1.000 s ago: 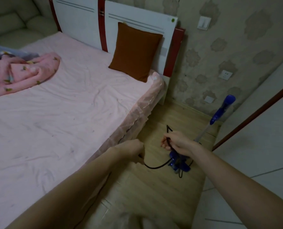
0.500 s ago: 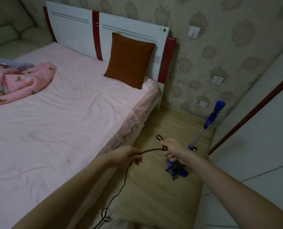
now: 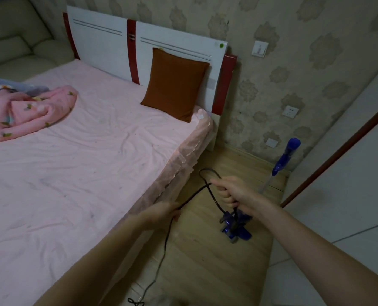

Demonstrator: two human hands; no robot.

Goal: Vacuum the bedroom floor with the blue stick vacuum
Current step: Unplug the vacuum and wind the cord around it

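The right hand (image 3: 232,193) covers the middle of the vacuum (image 3: 236,226), so its pole vanishes behind the knuckles. Under the left hand (image 3: 161,214), the fingers curl out of sight round the cord (image 3: 197,193). The cord's tail leaves the bottom edge. The blanket (image 3: 18,113) is cut off at left.

Both bare forearms reach forward from the lower edge of the view, converging toward the middle. The left hand (image 3: 165,214) is low and nearer the body, knuckles up, its fingers curled under and closed round the black cord (image 3: 193,196). The right hand (image 3: 232,192) sits further forward and a little higher — its fingers (image 3: 224,191) are bent into a fist, gripping loops of that same cord. The two hands are apart, the cord running between them — neither wrist is sharply bent.
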